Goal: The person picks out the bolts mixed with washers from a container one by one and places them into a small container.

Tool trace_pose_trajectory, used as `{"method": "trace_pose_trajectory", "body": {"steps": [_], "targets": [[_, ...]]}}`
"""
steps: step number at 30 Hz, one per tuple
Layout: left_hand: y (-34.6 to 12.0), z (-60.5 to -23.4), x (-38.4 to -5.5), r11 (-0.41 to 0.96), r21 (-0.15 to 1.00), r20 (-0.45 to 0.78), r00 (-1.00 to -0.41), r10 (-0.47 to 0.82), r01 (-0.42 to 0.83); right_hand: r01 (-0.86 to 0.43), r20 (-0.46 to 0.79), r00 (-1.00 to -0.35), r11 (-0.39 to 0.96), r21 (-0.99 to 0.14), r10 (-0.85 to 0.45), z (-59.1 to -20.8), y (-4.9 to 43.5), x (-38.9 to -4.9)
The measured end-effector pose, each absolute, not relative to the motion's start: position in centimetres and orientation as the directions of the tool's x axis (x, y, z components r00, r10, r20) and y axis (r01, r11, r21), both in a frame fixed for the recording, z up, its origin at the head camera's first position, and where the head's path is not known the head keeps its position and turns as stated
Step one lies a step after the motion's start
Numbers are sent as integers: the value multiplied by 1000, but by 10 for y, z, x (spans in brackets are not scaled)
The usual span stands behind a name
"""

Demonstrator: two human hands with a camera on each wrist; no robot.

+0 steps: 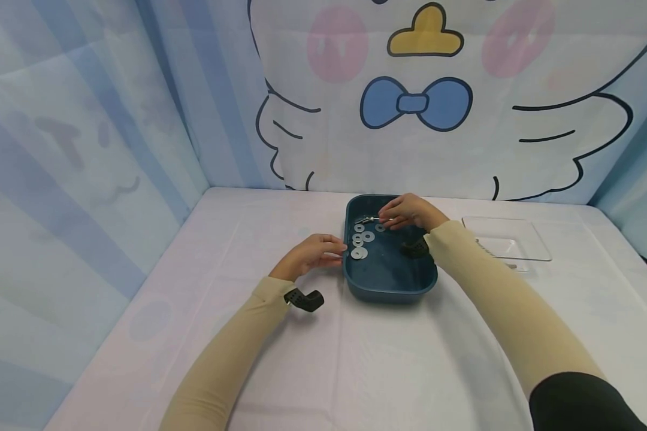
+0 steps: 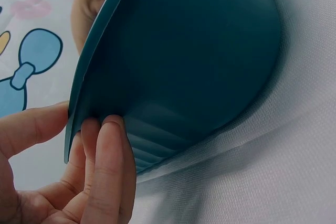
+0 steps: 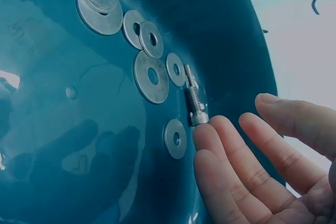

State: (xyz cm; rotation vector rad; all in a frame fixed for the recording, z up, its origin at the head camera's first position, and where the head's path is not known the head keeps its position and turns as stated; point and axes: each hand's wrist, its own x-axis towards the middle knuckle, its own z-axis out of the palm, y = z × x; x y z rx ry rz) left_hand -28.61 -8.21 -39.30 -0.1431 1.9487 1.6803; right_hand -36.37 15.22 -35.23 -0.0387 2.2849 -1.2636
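A dark teal plastic tray [image 1: 393, 294] stands on the cloth-covered table. My left hand [image 1: 315, 254] pinches its left rim, with the thumb at the lip and the fingers against the outer wall in the left wrist view. Over the tray's far part is my right hand [image 1: 407, 212], fingers loosely extended. In the right wrist view its fingertips lie right at the head of a metal screw [image 3: 195, 103]. Several flat metal washers [image 3: 151, 77] lie around the screw, some overlapping.
To the right of the tray is a clear plastic box [image 1: 517, 239], partly behind the right sleeve, with small metal pieces [image 1: 511, 266] at its near edge. A printed curtain [image 1: 334, 149] hangs along the table's far edge.
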Motion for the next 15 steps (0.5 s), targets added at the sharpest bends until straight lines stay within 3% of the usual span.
{"method": "trace_pose_trajectory", "body": {"steps": [15], "targets": [[-82,-392,-285,213,879,-472,-839,271,-426,226,-433,-870,592,-773,-235,-360,147,-369]]}}
